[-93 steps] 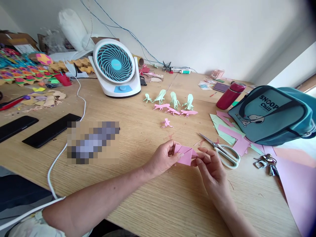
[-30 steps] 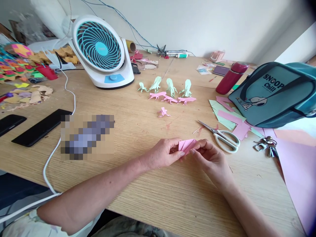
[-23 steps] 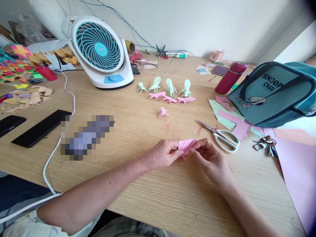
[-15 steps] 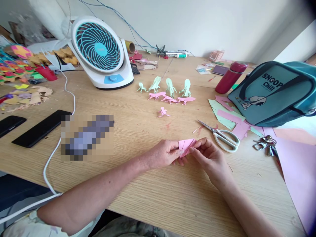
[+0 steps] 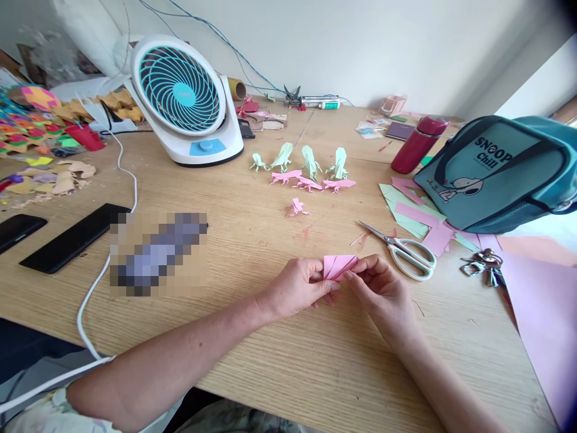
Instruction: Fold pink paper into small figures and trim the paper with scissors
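Note:
A small folded piece of pink paper (image 5: 337,266) is held just above the table between my two hands. My left hand (image 5: 303,284) grips its left side, thumb along the lower edge and fingers behind. The thumb and fingers of my right hand (image 5: 378,287) pinch its right end. Crease lines cross the front of the paper. Beyond the hands stands a small pink origami figure (image 5: 297,207). Farther back are several more pink figures (image 5: 309,183) and a row of light green ones (image 5: 310,161). White-handled scissors (image 5: 411,258) lie open to the right of my right hand.
A white and blue fan (image 5: 183,93) stands at the back left. At right are a red bottle (image 5: 417,147), a teal bag (image 5: 491,174), cut paper strips (image 5: 417,213), keys (image 5: 484,263) and a large pink sheet (image 5: 541,313). A white cable (image 5: 85,300) runs along the left.
My left thumb has slid lower, off the front of the pink paper to its bottom edge. My right hand keeps its pinch. The view has shifted slightly.

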The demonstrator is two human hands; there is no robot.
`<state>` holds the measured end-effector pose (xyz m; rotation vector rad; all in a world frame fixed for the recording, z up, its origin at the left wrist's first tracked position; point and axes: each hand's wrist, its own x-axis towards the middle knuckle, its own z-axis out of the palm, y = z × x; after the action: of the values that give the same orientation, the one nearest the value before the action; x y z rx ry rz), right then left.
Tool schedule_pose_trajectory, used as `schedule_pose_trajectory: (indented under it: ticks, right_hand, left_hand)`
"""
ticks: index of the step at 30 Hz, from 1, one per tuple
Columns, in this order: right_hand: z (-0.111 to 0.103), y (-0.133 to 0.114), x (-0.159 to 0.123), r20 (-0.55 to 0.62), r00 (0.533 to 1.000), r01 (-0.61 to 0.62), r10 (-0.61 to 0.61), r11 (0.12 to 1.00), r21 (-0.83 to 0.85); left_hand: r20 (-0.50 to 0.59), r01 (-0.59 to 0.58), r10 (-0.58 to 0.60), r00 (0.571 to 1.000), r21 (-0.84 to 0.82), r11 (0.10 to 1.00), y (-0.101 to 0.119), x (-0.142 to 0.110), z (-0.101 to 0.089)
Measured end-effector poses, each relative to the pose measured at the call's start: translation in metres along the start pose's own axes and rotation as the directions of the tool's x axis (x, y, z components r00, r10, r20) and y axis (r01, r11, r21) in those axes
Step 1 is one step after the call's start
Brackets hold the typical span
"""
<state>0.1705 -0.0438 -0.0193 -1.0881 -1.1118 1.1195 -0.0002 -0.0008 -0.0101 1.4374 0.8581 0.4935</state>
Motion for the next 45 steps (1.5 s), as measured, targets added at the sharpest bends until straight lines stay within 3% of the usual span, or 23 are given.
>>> schedule_pose_trajectory:
  ticks: [6, 12, 16, 26, 32, 36, 45]
  right_hand:
    - [-0.002, 0.002, -0.002, -0.037, 0.999, 0.015, -0.017, 0.999, -0.051]
    - [0.000, 0.001, -0.001, -0.019, 0.999, 0.037, -0.036, 0.999, 0.011]
    - [0.004, 0.000, -0.002, 0.058, 0.998, -0.042, 0.038, 0.997, 0.061]
    - [0.005, -0.010, 0.000, 0.013, 0.993, -0.114, 0.113, 0.991, 0.075]
    - [0.004, -0.009, 0.001, 0.012, 0.991, -0.135, 0.134, 0.987, 0.085]
    - [0.004, -0.007, 0.001, -0.003, 0.989, -0.148, 0.149, 0.987, 0.054]
    - [0.004, -0.002, 0.001, 0.022, 0.989, -0.147, 0.146, 0.987, 0.069]
  left_hand:
    - [0.005, 0.031, -0.030, 1.000, -0.058, 0.998, 0.003, -0.001, 0.000]
    - [0.000, 0.011, -0.011, 1.000, -0.093, 0.996, 0.001, -0.001, 0.001]
    - [0.006, -0.002, 0.003, 1.000, -0.121, 0.993, -0.001, -0.001, 0.001]
    - [0.108, 0.004, 0.011, 0.994, -0.143, 0.990, 0.006, -0.001, -0.005]
    - [0.023, -0.081, 0.082, 0.996, -0.045, 0.996, 0.006, -0.001, -0.007]
    - [-0.017, -0.071, 0.072, 0.997, 0.047, 0.996, 0.003, 0.002, -0.006]
    - [-0.012, -0.152, 0.152, 0.988, 0.019, 0.988, 0.004, 0.002, -0.006]
